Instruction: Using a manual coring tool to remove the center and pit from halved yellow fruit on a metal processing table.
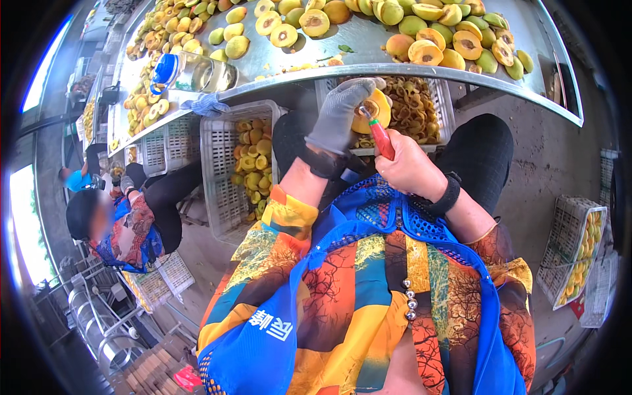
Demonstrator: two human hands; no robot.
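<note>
My left hand (339, 118), in a grey glove, is closed round a yellow peach half (378, 109) with its cut face toward me. My bare right hand (413, 166) grips a pitting tool by its red handle (380, 138). The tool's metal tip is at the middle of the cut face, where the pit sits; whether the pit is loose I cannot tell. Both hands are just below the metal table's front edge, above a crate of brown-orange scraps (418, 105). Halved and whole peaches (454, 41) lie heaped on the table beyond.
The metal table (355, 64) spans the far side. A blue-capped clear bottle (197, 72) lies on it, near a blue cloth (205, 105). A white crate (220, 178) of peach halves stands at my left. Stacked fruit crates (569, 250) stand right. A co-worker (125, 224) sits farther left.
</note>
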